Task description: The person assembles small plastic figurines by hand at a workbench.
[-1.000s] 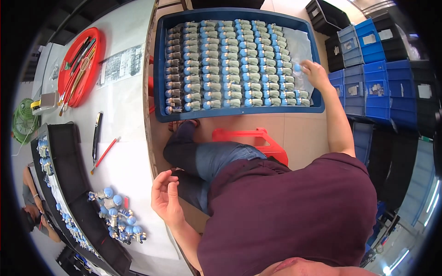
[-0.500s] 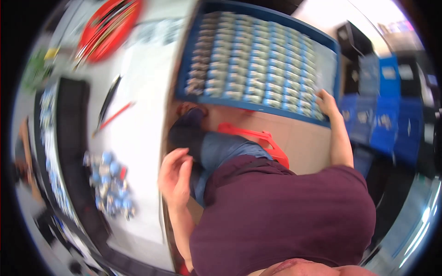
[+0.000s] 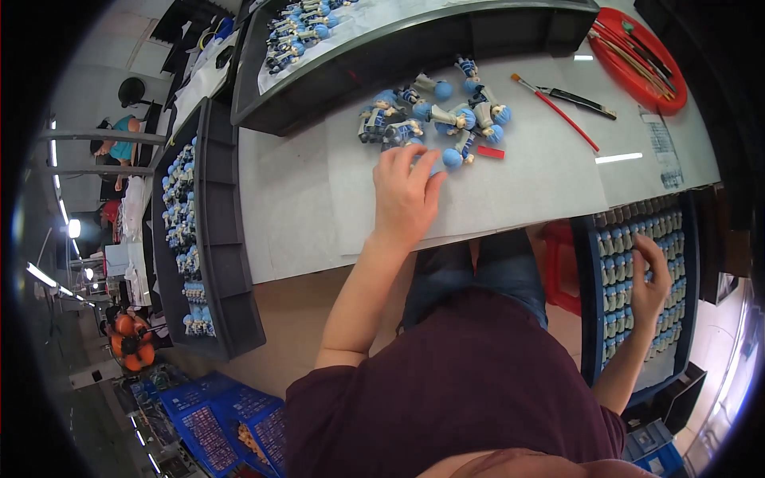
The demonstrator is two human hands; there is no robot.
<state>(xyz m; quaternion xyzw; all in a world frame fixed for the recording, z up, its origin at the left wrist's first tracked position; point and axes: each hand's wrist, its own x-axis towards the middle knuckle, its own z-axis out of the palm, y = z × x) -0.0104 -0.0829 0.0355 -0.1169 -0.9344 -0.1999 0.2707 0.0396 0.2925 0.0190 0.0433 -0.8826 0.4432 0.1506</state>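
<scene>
A loose pile of small figurines point(image 3: 454, 119) with pale blue round hair and grey-and-blue clothes lies on the white-covered table point(image 3: 303, 207). My left hand point(image 3: 405, 195) reaches the near edge of this pile. Its fingers are bent, with the thumb apart, around a blue-headed figurine point(image 3: 430, 162) that they partly hide; I see no firm hold. Over at the right, my right hand point(image 3: 652, 283) hovers above a blue tray point(image 3: 587, 311) filled with rows of similar figurines point(image 3: 620, 275). Its curled fingers and thumb stand apart with nothing between them.
A small red piece point(image 3: 490, 152) lies beside the pile. A red-handled brush point(image 3: 558, 114) and a black tool point(image 3: 582, 102) rest farther right, near a red dish of brushes point(image 3: 677, 99). Dark crates point(image 3: 438, 52) of figurines border the table's back and left. A red stool point(image 3: 562, 267) stands below.
The view has swung left from the tray toward the table. My left hand has moved from beside the table edge to the pile. My right hand has left the tray's corner and rises above its rows.
</scene>
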